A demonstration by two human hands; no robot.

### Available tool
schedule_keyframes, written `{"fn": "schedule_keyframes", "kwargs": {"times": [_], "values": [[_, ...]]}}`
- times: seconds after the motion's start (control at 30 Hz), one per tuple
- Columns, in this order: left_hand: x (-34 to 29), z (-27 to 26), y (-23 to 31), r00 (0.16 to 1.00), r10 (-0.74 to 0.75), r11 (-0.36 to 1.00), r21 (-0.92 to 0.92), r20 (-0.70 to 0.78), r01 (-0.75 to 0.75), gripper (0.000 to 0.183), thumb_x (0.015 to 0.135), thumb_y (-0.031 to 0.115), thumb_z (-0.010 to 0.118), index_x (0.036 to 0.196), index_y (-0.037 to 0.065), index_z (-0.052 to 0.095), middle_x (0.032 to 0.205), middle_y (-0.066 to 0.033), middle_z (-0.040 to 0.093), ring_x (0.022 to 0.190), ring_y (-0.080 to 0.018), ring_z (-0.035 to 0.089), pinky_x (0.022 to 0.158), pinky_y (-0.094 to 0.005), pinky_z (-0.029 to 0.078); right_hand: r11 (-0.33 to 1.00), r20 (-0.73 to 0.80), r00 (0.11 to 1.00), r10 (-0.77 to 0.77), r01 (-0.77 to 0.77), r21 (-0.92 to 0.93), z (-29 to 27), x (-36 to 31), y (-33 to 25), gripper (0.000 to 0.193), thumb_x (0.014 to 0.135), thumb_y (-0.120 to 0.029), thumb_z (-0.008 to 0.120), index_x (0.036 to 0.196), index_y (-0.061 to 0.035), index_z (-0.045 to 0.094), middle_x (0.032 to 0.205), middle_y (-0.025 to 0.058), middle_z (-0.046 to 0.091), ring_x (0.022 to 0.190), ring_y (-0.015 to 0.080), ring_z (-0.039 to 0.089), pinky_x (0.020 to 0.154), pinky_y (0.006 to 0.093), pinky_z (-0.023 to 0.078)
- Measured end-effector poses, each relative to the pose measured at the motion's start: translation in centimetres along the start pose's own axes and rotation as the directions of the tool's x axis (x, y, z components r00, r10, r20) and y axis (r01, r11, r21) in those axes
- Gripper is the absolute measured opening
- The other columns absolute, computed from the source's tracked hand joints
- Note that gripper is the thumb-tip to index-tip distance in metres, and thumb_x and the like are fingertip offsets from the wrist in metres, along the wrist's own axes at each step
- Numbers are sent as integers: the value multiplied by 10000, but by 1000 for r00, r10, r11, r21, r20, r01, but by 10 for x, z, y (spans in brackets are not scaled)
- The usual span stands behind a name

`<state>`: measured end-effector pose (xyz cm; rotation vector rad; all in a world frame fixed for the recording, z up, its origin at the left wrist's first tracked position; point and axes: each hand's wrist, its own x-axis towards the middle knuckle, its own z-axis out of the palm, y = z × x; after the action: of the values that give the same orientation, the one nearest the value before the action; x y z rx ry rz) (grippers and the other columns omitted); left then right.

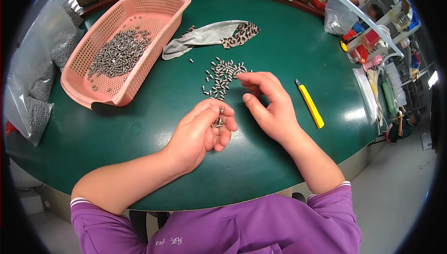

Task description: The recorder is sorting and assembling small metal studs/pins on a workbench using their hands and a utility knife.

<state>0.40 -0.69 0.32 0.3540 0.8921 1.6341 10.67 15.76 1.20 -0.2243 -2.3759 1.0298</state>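
A loose pile of small silver bullet-shaped metal pieces (224, 74) lies on the green table (163, 170) in front of me. My left hand (198, 130) is cupped at the near edge of the pile, its fingers curled around a few of the same pieces. One of them stands up between thumb and forefinger. At the pile's right side, my right hand (270, 107) reaches in with its fingertips at the pieces. Its thumb and forefinger are apart, and I see nothing held between them.
A pink perforated basket (160, 44) with many such pieces stands at the left, beside clear bags (42, 77) of metal parts. Beyond the pile lies a grey cloth (200, 35) with leopard print. A yellow utility knife (310, 106) rests at the right. Cluttered shelves (396, 35) border the far right.
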Motion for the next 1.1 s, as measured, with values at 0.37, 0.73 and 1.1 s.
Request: {"fn": "schedule_keyframes", "kwargs": {"times": [0.37,0.73,1.1], "values": [[1,-4,-6,987,131,988,-67,-91,-137,287,994,292,340,1043,45,478,863,-87,530,620,-123,448,523,-242,353,930,153,980,-124,169,-325,3,-1,-6,265,731,-38,661,977,-132,677,911,66,552,876,257,538,771,362,460],[2,2,-3,988,52,997,60,-144,-43,188,960,192,476,1081,52,444,857,-30,532,612,-71,459,509,-206,347,957,106,985,-137,159,-242,5,0,-3,124,753,-77,670,868,-106,633,864,36,556,843,238,544,736,348,455],[2,1,-2,1000,2,997,76,-29,0,170,986,211,420,1055,59,453,845,-39,536,623,-84,466,517,-210,357,967,63,982,-178,187,-172,3,3,-4,298,779,1,614,1052,-117,642,945,70,563,897,259,541,782,353,463]]}}
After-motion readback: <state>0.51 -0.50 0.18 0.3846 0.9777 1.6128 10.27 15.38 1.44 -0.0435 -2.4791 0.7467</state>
